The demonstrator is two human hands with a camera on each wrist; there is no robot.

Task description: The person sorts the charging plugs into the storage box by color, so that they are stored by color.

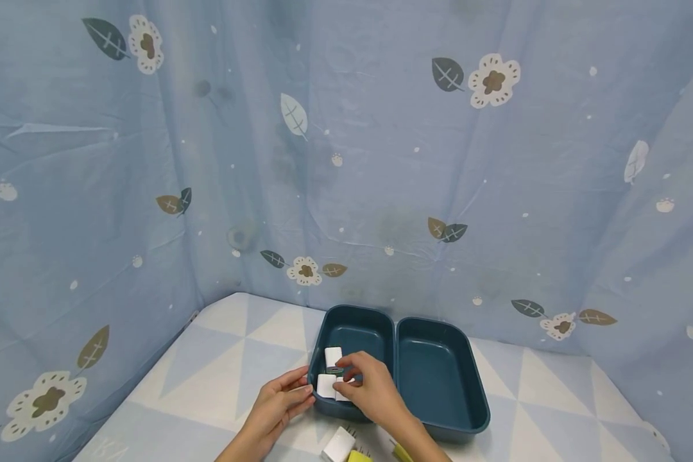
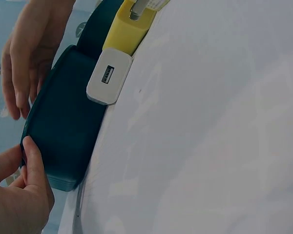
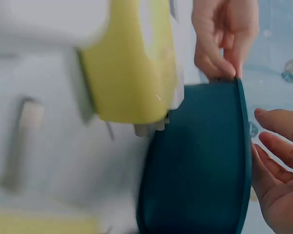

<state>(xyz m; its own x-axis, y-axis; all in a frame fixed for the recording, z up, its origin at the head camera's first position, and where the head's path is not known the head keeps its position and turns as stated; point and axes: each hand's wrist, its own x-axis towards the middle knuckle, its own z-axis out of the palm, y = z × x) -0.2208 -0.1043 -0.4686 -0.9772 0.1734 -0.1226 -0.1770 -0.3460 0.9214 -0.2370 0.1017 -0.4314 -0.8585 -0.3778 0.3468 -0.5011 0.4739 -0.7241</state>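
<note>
A dark teal two-compartment tray [image 1: 442, 378] stands on the table. My left hand [image 1: 280, 401] pinches the rim at its left front corner, fingertips on one side of the wall and thumb on the other. Over the left compartment is my right hand [image 1: 375, 388], its bent fingers spread apart and nothing visible between them. The right hand's fingers [image 3: 278, 131] show just above the rim in the right wrist view. Below its fingertips, a few white charger plugs [image 1: 326, 385] lie along the compartment's left side; another white plug [image 1: 333, 357] sits behind them.
In front of the tray lie a white USB charger [image 2: 108, 77] and a yellow charger [image 2: 129, 27] with metal prongs. Another yellow plug [image 1: 401, 452] is partly hidden by the right forearm. A patterned blue curtain [image 1: 381, 160] hangs behind the table.
</note>
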